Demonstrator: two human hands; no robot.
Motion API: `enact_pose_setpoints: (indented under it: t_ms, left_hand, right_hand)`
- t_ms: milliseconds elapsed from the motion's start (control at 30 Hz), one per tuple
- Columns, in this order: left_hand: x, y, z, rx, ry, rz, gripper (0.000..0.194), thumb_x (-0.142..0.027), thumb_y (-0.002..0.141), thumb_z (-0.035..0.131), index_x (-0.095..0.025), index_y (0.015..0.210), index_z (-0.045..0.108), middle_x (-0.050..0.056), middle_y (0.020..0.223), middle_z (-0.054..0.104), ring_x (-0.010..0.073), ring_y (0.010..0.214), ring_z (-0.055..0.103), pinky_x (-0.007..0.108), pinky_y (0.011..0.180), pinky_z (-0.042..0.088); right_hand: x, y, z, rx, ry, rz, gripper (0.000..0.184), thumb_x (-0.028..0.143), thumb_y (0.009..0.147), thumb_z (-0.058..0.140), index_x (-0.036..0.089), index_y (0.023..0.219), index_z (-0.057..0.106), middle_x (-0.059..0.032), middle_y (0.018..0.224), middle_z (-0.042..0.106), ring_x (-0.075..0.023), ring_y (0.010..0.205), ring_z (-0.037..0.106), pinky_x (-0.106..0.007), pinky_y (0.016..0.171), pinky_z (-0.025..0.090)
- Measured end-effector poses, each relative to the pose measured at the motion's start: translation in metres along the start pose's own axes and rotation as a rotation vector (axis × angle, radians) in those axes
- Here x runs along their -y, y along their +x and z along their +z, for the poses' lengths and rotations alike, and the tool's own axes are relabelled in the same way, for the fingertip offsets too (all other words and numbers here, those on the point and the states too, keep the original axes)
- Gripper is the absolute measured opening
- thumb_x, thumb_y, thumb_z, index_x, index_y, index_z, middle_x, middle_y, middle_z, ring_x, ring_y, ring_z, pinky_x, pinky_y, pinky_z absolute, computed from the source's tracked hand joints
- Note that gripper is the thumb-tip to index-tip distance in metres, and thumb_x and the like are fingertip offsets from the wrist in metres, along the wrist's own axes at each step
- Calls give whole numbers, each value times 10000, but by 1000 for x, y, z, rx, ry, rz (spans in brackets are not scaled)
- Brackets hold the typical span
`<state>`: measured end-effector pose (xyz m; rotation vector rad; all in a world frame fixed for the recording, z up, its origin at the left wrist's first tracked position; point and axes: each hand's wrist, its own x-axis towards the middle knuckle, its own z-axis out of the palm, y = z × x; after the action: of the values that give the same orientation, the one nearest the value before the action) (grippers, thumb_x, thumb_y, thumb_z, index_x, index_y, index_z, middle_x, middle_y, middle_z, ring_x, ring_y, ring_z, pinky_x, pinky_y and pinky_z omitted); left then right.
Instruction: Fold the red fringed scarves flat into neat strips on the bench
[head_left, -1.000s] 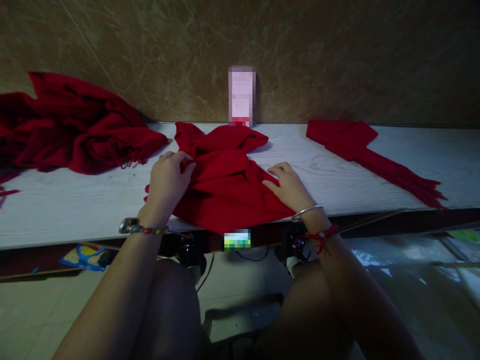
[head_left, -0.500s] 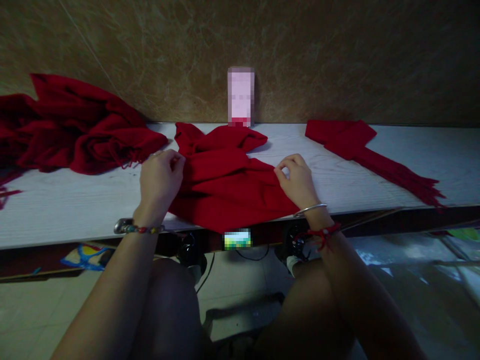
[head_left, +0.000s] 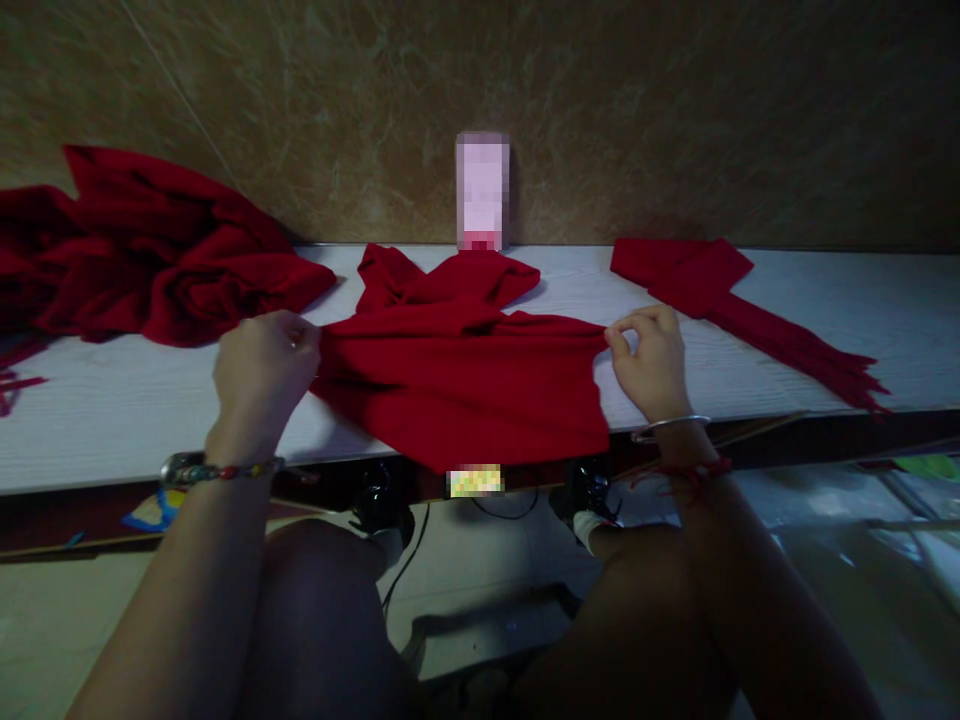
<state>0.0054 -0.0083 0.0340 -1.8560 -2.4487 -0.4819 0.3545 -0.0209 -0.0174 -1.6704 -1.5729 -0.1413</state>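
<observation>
A red scarf [head_left: 465, 375] lies across the white wooden table [head_left: 112, 420] in front of me, its near edge hanging over the table's front. My left hand [head_left: 259, 375] pinches the scarf's left edge, fingers closed on the cloth. My right hand [head_left: 652, 365] pinches the right edge in the same way. The cloth is stretched flat between the two hands. The scarf's far end is bunched near the wall.
A heap of red scarves [head_left: 142, 255] sits at the table's left. A folded red scarf with a fringe [head_left: 739, 305] lies at the right. A pink blurred upright object [head_left: 482, 190] leans on the marble wall. Below are my knees and cables on the tiled floor.
Both hands have moved apart, left hand leftward and right hand rightward, pulling the scarf's edges out so the cloth is now spread wider and flatter.
</observation>
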Motion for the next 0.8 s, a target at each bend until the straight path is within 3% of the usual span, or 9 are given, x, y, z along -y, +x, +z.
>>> enact_pose_setpoints:
  t_ms: [67,133,200,333,467,600,667,733,800]
  left_hand:
    - [-2,-3,2,136,64,57,335,-291,798,434,-126,955,680,172,958,689,349,926,624,398,724,476]
    - [-4,-6,4,194,106,123,313,-252,782,444,-138,955,678,173,948,684,357,904,625,415,710,481]
    - [-10,-8,8,135,103,200,337,-195,767,432,-138,1004,665,178,985,669,349,923,617,431,730,486]
    - [-29,-9,20,-64,-47,354,390,-146,793,359,-135,1056,647,165,1065,631,292,1001,587,417,825,486]
    - [-48,-10,38,-166,-222,392,336,-180,820,382,-180,1010,658,136,1240,544,299,1163,496,474,935,438]
    - [-55,-15,41,-192,-286,357,296,-211,804,497,-262,1066,626,70,1413,389,360,1334,273,614,998,327]
    - [-55,-18,37,-197,-289,335,325,-216,802,533,-326,1101,598,14,1431,370,350,1372,190,632,1015,281]
    - [-57,-19,33,-217,-305,350,315,-239,832,512,-345,1120,584,-5,1412,403,322,1376,196,605,1027,272]
    - [-61,-18,31,-191,-327,423,297,-275,866,468,-301,1138,584,30,1366,471,298,1336,304,560,1024,303]
  right_hand:
    - [-3,-1,5,105,-17,-13,140,120,721,543,216,618,536,-43,778,479,-219,807,537,-419,802,454]
    - [-2,-2,9,207,-26,-39,140,111,695,565,218,607,554,-37,747,494,-219,790,545,-420,793,464]
    - [3,-2,13,233,-24,-58,114,102,680,581,214,662,597,-49,789,528,-223,811,555,-425,801,471]
    - [23,-1,18,157,40,-105,171,134,750,543,208,860,651,-79,931,564,-230,898,563,-439,865,461]
    - [45,-1,27,208,75,-157,215,207,836,497,197,986,651,-109,1053,560,-255,1008,550,-469,900,443]
    - [53,-3,33,291,69,-203,193,232,856,500,212,944,670,-99,1088,565,-260,1045,543,-496,924,417]
    - [52,-3,33,320,74,-218,167,235,850,517,215,888,678,-90,1064,574,-252,1025,548,-496,926,413]
    - [50,-3,31,343,74,-220,144,229,836,542,209,873,680,-88,1055,578,-248,1014,551,-489,928,412]
    - [48,-3,29,363,81,-219,152,230,826,562,205,923,676,-90,1075,578,-249,1031,546,-477,929,413]
